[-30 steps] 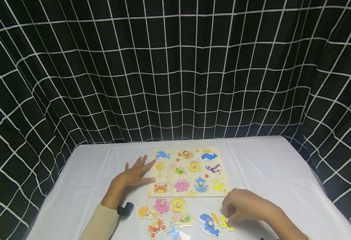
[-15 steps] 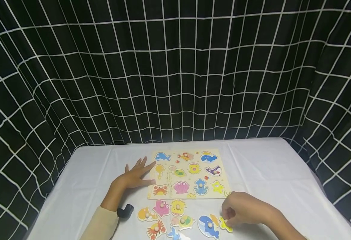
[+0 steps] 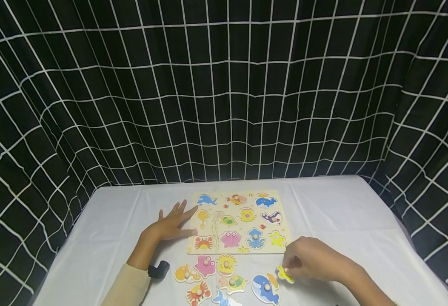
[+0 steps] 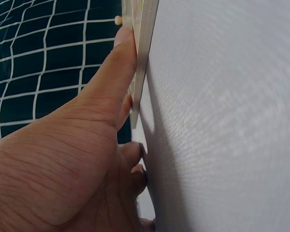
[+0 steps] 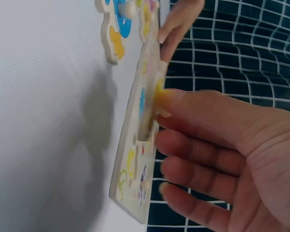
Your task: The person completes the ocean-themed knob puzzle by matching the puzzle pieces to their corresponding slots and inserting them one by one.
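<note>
My right hand pinches a yellow starfish puzzle piece between thumb and fingers, in front of the board's near right corner. In the right wrist view the piece is seen edge-on, held off the white cloth, its shadow falling beside it. Fingers spread, my left hand rests at the left side of the wooden puzzle board. Its thumb lies against the board's edge in the left wrist view. A squid piece and a purple whale piece sit in the board, their knobs showing.
Loose knobbed pieces lie before the board: a blue whale, turtle, crab, pink shell-like piece, yellow octopus-like piece, orange piece and blue dolphin-like piece. A black fitting is beside the left wrist.
The starfish piece has come up off the cloth in my right hand, shifting slightly away from me and left. My left hand has stayed at the board.
</note>
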Available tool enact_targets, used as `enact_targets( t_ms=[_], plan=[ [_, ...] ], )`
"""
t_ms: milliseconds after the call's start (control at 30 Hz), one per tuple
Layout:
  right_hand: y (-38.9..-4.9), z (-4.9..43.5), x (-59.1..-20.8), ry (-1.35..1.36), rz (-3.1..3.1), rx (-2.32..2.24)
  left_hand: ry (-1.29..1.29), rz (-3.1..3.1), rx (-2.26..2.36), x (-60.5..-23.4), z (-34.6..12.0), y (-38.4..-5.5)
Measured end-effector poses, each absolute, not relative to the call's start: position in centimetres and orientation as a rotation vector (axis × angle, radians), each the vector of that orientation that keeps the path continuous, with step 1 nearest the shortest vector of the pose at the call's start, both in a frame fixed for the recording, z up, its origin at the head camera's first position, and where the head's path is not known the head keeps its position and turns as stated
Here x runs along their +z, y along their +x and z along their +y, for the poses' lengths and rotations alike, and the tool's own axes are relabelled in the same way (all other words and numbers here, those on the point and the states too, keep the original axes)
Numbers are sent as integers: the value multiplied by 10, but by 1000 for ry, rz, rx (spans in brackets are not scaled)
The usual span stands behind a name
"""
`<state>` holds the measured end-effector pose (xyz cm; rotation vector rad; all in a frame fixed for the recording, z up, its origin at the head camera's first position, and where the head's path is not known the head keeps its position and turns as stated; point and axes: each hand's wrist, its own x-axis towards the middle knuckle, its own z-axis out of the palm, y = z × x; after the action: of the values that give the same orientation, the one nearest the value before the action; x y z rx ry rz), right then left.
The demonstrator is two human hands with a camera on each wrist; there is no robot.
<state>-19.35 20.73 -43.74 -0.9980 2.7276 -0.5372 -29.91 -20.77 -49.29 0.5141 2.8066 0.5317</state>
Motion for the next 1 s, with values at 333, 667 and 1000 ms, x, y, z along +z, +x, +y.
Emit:
enact_targets(
  t_ms=[333, 667, 1000],
  plan=[
    [-205, 207, -445, -1100, 2990, -553, 504, 2799, 553, -496, -209, -300],
    [-222, 207, -448, -1123, 3107, -430, 509, 2803, 539, -499, -211, -303],
    [-240, 204, -454, -1051, 3140, -329, 524, 2796, 556, -498, -212, -302]
  ],
)
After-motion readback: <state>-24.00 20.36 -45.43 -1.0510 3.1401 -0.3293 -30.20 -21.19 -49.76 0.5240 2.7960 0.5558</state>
